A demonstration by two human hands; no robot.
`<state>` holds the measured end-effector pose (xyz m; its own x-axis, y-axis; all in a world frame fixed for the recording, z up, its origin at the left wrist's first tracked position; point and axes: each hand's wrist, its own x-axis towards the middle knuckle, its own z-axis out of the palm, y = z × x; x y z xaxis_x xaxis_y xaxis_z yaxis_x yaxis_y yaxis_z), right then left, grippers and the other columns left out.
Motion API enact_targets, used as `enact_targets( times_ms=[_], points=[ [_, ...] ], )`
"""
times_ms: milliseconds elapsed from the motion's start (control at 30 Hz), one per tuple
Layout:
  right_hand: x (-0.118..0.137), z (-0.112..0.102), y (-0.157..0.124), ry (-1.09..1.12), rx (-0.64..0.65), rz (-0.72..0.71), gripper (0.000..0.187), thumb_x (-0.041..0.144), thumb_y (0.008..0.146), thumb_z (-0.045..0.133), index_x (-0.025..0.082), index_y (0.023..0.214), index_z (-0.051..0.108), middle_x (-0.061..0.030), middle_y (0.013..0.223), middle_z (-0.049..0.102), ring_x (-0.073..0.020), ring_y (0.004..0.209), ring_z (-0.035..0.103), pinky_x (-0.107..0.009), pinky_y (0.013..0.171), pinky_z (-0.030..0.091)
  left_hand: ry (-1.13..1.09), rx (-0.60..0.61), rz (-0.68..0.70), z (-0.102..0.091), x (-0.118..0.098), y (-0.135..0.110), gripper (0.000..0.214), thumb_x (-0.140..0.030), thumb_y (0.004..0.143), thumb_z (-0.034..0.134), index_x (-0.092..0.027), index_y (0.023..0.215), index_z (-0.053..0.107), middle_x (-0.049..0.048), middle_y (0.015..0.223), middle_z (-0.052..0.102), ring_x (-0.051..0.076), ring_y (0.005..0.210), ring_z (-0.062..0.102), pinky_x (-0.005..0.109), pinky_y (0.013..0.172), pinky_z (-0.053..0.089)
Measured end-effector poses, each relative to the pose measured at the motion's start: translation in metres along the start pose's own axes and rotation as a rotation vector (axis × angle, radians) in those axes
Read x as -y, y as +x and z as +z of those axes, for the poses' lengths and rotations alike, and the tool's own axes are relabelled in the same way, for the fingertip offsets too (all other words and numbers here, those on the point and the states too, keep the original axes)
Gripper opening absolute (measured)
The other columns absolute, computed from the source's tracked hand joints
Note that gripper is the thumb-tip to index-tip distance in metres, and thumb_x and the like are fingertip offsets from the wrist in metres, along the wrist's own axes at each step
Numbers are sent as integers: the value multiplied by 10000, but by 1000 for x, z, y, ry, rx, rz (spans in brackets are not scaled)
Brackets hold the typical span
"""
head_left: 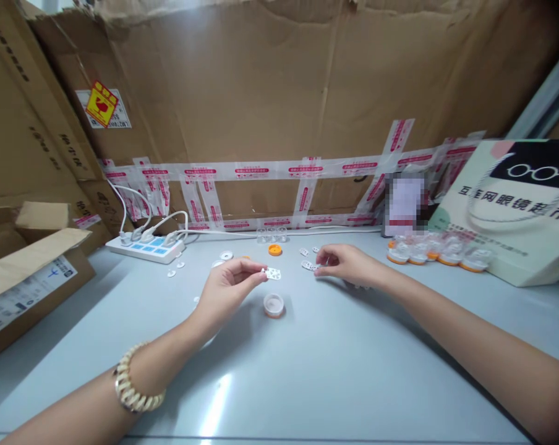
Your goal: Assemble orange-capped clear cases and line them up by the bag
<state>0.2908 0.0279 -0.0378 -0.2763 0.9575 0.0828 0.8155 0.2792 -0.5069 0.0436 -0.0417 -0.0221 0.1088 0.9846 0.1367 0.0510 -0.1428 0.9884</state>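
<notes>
My left hand [228,285] is raised a little above the grey table [307,371], its thumb and fingers pinched on a small white perforated plastic piece [274,273]. Just below that piece stands a small open round container [273,305] with an orange base. My right hand [347,264] rests on the table farther right, fingers curled and pinching at a few small white pieces [308,265] lying there. An orange cap [274,250] and loose white discs [226,254] lie beyond the hands.
A white power strip [145,247] with plugged cables sits at the back left. An open cardboard box [24,272] stands at the left edge. A row of orange-based containers [435,252] and a printed box [516,210] are at the right. Taped cardboard walls [279,111] close the back.
</notes>
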Motion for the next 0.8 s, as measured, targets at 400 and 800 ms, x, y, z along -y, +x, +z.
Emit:
enact_targets(
  times_ms=[400,800],
  points=[
    [1,3,-1,301,-11,95,146,320,668,624,174,666,613,-19,648,637,-140,598,571,-253,577,440,28,1,-5,-2,-1,0,172,-261,666,697,-144,778,640,44,833,700,167,827,647,289,805,494],
    [64,14,-33,1371,96,154,226,212,635,726,210,847,651,30,670,661,-82,627,623,-244,700,527,-24,124,4,6,1,-4,154,-242,696,673,-136,754,577,29,784,649,141,766,629,281,751,492]
  ],
)
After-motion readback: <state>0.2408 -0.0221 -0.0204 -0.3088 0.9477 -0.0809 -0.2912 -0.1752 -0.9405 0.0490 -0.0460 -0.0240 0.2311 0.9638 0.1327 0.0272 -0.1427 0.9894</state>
